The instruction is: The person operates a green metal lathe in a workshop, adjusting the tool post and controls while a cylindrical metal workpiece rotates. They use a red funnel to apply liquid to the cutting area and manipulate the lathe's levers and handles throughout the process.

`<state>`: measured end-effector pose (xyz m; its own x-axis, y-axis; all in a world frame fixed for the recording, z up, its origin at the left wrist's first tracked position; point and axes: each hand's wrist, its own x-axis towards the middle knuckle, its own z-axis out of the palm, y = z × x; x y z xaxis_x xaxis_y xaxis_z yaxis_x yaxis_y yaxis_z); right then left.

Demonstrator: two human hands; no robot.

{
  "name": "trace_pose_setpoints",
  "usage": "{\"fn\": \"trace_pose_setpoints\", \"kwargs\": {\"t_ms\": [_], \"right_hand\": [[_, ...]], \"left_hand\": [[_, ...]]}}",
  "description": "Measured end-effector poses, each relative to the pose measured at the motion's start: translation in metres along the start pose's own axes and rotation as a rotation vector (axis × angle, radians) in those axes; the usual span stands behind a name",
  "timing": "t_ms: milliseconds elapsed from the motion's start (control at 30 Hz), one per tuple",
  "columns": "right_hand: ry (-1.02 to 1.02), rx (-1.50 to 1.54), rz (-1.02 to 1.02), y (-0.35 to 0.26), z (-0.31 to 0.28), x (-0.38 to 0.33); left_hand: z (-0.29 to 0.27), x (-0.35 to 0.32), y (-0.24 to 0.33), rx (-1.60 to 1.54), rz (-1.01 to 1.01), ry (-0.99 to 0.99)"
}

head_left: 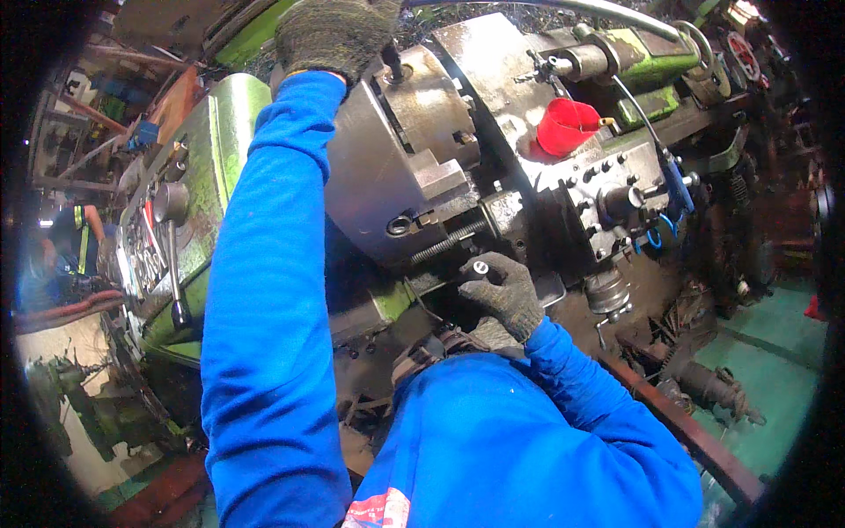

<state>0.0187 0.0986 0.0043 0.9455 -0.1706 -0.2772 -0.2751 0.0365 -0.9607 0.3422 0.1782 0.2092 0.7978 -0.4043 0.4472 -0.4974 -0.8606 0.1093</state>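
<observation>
A large steel lathe chuck (365,167) with stepped jaws (438,176) fills the middle, and a workpiece or jaw block (431,106) sits on its face. My left hand (339,40), in a dark knitted glove, lies over the chuck's far upper rim; its fingers run out of view or are hidden. Beside it a dark bolt-like piece (393,66) stands up. Below the chuck, my gloved right hand (503,297) is closed around a dark rod with a pale round end (480,267); the rod's lower part is hidden. A threaded screw (449,242) shows just above this hand.
A red cup (568,128) stands on the carriage near the tool post (620,201). The tailstock (647,57) is at the far right. Wrenches (145,255) and a long handled tool (173,255) lie on the green headstock (231,132). Another person (75,242) is at far left.
</observation>
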Motion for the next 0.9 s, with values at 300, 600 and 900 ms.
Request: {"fn": "trace_pose_setpoints", "kwargs": {"t_ms": [300, 600, 900], "right_hand": [[-0.188, 0.064, 0.01, -0.024, -0.003, -0.018], [-0.356, 0.032, -0.125, -0.014, -0.008, -0.021], [-0.363, 0.003, -0.256, -0.013, -0.009, -0.016]], "left_hand": [[0.004, 0.001, 0.004, 0.014, 0.024, 0.069], [-0.01, -0.004, 0.002, -0.041, 0.01, 0.023], [0.005, -0.004, 0.005, -0.043, 0.089, 0.121]]}}
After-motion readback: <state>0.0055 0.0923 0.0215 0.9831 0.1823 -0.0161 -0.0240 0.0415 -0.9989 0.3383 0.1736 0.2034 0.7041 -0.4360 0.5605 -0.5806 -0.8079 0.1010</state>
